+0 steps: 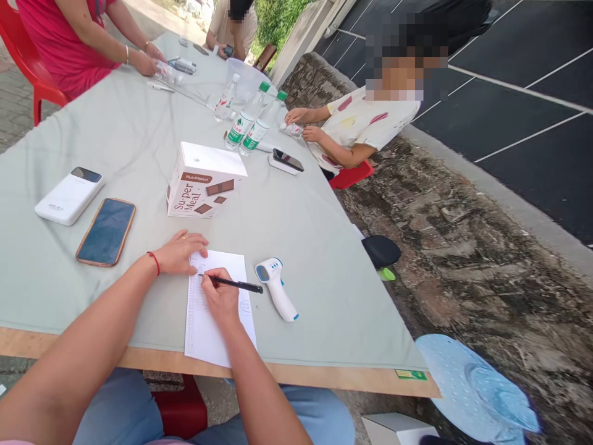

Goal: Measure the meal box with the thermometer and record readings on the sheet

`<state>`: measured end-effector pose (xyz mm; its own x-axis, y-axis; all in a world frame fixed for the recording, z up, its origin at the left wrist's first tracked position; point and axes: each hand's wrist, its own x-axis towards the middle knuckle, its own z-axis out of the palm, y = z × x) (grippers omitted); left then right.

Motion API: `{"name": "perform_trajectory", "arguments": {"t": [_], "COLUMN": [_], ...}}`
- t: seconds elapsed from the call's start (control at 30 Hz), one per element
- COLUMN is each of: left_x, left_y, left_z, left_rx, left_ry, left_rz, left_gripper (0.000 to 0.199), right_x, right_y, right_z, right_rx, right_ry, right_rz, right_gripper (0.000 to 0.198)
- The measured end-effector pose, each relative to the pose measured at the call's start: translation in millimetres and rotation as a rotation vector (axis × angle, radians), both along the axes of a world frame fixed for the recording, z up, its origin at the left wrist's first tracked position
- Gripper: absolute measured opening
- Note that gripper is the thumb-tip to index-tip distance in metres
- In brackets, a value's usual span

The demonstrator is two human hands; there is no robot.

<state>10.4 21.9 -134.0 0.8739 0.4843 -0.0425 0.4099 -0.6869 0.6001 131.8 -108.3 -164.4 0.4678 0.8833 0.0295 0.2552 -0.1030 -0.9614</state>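
Observation:
A black pen (238, 284) is pinched in my right hand (222, 301), its tip touching the upper left part of a white printed paper sheet (199, 337). My left hand (180, 253) lies with fingers stretched out at the sheet's top left corner and holds nothing. Just right of the paper rests a white and blue infrared thermometer (278, 290). Beyond my left hand stands a white and brown "Super Meal" box (210, 179). My right palm and wrist cover part of the printed text.
To the left lie a phone (106, 232) and a white power bank (69, 196). Farther off stand green-capped water bottles (252, 127) and a clear tub (252, 80). A person at right (365, 123) and one in pink (78, 46) handle plastic bottles.

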Motion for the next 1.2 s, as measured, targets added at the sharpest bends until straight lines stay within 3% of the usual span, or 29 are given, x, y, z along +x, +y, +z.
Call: {"name": "perform_trajectory", "arguments": {"t": [1.2], "left_x": [0.4], "left_y": [-1.6], "left_z": [2.5], "left_rx": [0.019], "left_ry": [0.028], "left_rz": [0.008], "left_gripper": [0.038], "right_x": [-0.4], "right_y": [0.7], "right_z": [1.4], "right_rx": [0.008], "right_ry": [0.022], "right_rz": [-0.05], "right_gripper": [0.014]}}
